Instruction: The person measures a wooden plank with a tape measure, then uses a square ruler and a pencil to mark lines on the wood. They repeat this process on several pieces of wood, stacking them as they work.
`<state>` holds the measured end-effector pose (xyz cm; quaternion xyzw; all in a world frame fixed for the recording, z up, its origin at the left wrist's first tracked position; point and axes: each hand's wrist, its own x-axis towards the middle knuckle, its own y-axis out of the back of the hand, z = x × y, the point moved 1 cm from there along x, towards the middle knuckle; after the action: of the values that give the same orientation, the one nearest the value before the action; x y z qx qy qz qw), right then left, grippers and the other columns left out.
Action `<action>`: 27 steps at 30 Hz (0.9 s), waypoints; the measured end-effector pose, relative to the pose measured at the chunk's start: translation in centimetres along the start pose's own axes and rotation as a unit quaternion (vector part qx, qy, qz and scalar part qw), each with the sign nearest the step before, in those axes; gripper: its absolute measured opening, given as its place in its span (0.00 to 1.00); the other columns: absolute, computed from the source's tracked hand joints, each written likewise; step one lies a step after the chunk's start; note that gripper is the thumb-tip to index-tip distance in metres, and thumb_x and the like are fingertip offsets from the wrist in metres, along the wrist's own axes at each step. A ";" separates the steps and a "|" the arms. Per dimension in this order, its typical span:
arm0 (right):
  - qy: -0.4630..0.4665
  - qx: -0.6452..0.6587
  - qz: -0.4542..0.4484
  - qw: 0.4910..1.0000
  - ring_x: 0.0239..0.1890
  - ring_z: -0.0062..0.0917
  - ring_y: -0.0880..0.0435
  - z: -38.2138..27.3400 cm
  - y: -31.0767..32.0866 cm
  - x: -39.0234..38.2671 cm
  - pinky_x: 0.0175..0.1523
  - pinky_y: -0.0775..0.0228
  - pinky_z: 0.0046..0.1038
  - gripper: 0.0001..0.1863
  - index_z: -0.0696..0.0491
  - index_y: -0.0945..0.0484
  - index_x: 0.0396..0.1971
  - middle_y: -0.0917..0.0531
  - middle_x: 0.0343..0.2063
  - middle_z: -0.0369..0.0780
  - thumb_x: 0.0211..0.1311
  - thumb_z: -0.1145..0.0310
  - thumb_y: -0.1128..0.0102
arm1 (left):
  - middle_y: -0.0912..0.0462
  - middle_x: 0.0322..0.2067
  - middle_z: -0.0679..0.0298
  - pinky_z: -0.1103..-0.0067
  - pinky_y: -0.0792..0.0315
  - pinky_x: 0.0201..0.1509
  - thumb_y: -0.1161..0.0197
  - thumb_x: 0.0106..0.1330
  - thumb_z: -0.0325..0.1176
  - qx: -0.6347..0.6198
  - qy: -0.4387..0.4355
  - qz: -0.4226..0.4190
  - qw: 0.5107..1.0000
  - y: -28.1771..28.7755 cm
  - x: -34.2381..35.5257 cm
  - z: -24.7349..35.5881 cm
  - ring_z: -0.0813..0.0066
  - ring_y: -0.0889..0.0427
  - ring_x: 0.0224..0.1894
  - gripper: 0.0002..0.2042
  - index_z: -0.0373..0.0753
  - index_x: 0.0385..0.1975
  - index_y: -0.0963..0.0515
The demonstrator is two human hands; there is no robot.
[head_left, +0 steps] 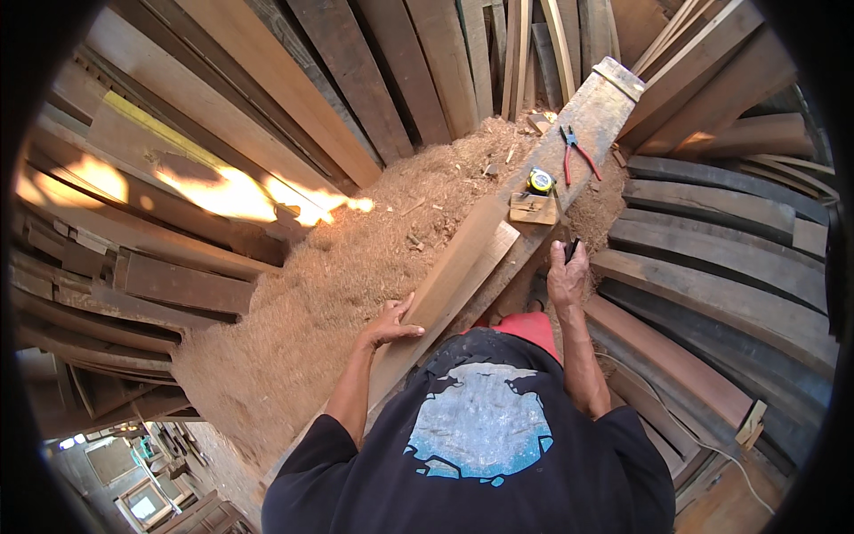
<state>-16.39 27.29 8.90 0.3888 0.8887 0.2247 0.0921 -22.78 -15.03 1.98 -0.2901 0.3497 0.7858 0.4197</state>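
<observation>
My left hand lies on the near end of a smooth brown timber, thumb stretched out and fingers spread along its edge. The timber rests lengthwise on a long, worn plank bench. My right hand, right of the bench, is closed around a tool with a dark handle. A thin blade seems to run up from it; its exact kind is hard to make out. Just beyond sit a small wooden block, a yellow tape measure and red-handled pliers, opened, on the bench.
Wood shavings are heaped along the bench's left side. Stacked boards line the right, and leaning planks stand at the back and left. A pale cable runs over the boards at lower right.
</observation>
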 end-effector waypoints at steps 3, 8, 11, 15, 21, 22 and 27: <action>-0.002 0.022 0.002 1.000 0.29 0.34 0.23 0.2 -0.3 0.1 0.40 0.29 0.40 0.17 0.58 0.25 0.36 0.22 0.27 0.43 0.77 0.58 0.37 | 0.24 0.65 0.37 0.64 0.36 0.77 0.21 0.55 0.53 -0.087 -0.074 0.022 0.993 0.8 -0.7 0.9 0.49 0.26 0.71 0.53 0.41 0.80 0.40; -0.002 0.013 0.014 1.000 0.30 0.34 0.22 -0.4 -0.4 -0.4 0.40 0.28 0.40 0.17 0.58 0.25 0.37 0.21 0.27 0.43 0.77 0.58 0.38 | 0.16 0.53 0.36 0.55 0.22 0.61 0.21 0.55 0.46 0.153 0.016 0.179 0.972 -0.5 -2.9 5.1 0.39 0.16 0.57 0.40 0.38 0.66 0.31; -0.007 0.039 0.020 0.999 0.30 0.34 0.22 0.2 -0.4 -0.5 0.41 0.28 0.41 0.16 0.58 0.24 0.37 0.21 0.28 0.43 0.78 0.59 0.38 | 0.14 0.51 0.41 0.60 0.21 0.62 0.20 0.54 0.43 0.131 0.054 0.147 0.979 0.5 -2.7 5.9 0.43 0.14 0.56 0.40 0.37 0.66 0.31; -0.008 0.052 0.050 0.997 0.29 0.30 0.21 0.2 0.3 0.0 0.36 0.27 0.38 0.16 0.58 0.22 0.39 0.21 0.29 0.43 0.80 0.59 0.40 | 0.15 0.54 0.46 0.65 0.24 0.64 0.20 0.55 0.39 -0.024 -0.082 0.109 0.990 2.0 -1.8 3.2 0.53 0.15 0.58 0.37 0.35 0.65 0.27; -0.096 0.136 0.123 0.978 0.26 0.17 0.21 2.3 2.4 0.4 0.29 0.21 0.24 0.17 0.56 0.15 0.50 0.20 0.31 0.34 0.82 0.56 0.42 | 0.17 0.59 0.43 0.64 0.26 0.68 0.23 0.63 0.42 0.016 -0.095 0.146 0.985 -0.1 -0.4 0.6 0.51 0.17 0.63 0.37 0.36 0.71 0.30; -0.097 0.143 0.122 0.977 0.27 0.14 0.22 2.7 3.1 0.5 0.30 0.19 0.22 0.19 0.56 0.14 0.53 0.20 0.32 0.32 0.82 0.56 0.42 | 0.18 0.60 0.42 0.63 0.27 0.68 0.24 0.64 0.43 0.065 -0.076 0.168 0.981 -0.4 -0.6 1.1 0.50 0.18 0.63 0.37 0.36 0.71 0.30; -0.120 0.215 0.149 0.958 0.29 0.14 0.21 5.3 4.0 0.5 0.31 0.20 0.22 0.21 0.59 0.15 0.52 0.22 0.31 0.32 0.83 0.55 0.43 | 0.16 0.58 0.42 0.61 0.25 0.66 0.28 0.68 0.49 0.064 -0.048 0.199 0.977 0.3 0.5 2.2 0.46 0.16 0.62 0.32 0.39 0.67 0.25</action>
<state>-12.35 31.80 6.16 0.5519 0.8302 -0.0090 0.0779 -23.69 -13.14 2.98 -0.1492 0.4290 0.8427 0.2891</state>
